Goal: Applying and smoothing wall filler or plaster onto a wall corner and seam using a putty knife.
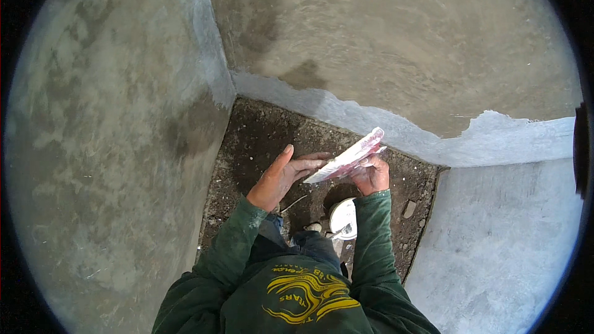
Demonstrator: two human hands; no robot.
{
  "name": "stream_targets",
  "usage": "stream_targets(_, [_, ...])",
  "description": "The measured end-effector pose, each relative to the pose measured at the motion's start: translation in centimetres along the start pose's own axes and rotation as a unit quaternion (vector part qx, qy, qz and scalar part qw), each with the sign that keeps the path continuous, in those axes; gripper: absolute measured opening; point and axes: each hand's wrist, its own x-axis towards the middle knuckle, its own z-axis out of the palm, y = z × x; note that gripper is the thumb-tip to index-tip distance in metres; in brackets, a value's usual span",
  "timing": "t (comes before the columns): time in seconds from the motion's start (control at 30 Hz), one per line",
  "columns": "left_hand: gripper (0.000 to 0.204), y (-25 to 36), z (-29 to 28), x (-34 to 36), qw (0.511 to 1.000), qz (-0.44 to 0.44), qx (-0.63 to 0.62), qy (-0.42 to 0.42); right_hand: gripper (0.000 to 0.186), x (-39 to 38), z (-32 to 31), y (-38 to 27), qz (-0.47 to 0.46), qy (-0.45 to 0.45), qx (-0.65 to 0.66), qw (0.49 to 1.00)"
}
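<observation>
My right hand [372, 177] is closed around a flat plastering float [348, 158], whose reddish board is thickly smeared with white plaster. It is tilted, its far end pointing up to the right; any handle is hidden. My left hand [283, 176] is open, thumb raised and fingers stretched toward the float's lower left end. Whether those fingertips touch the float, I cannot tell. White smears mark the fingers of both hands. Below the right hand, partly behind my right sleeve, a white bucket [344, 218] stands on the dirt floor.
Bare grey-brown walls rise at the left [111, 148] and ahead [396, 37]. Whitish plaster coats the right wall [495, 229] and a ragged strip [346, 108] along the far wall's base. A stone chunk [409, 209] lies on the dirt floor [253, 130]. My feet are below me.
</observation>
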Motion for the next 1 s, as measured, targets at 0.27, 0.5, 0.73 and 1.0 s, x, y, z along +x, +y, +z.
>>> stream_targets(0.27, [0.083,1.3,0.5,-1.4,0.997,0.002,-0.068,0.041,0.039,2.1,-1.2,1.8,0.015,-0.019,0.011,1.000])
stream_targets(0.5, [0.082,2.8,0.0,-0.8,0.984,0.087,-0.138,0.077,0.024,5.0,4.3,1.8,0.050,0.009,-0.016,0.999])
stream_targets(0.73, [0.075,9.0,-1.1,1.9,0.954,0.244,0.026,0.170,0.024,10.4,2.1,0.6,0.103,-0.108,-0.021,0.989])
stream_targets(1.0, [0.048,24.9,-4.2,10.6,0.638,0.314,0.545,0.443,0.029,18.5,-3.5,-2.5,0.172,-0.080,-0.004,0.982])
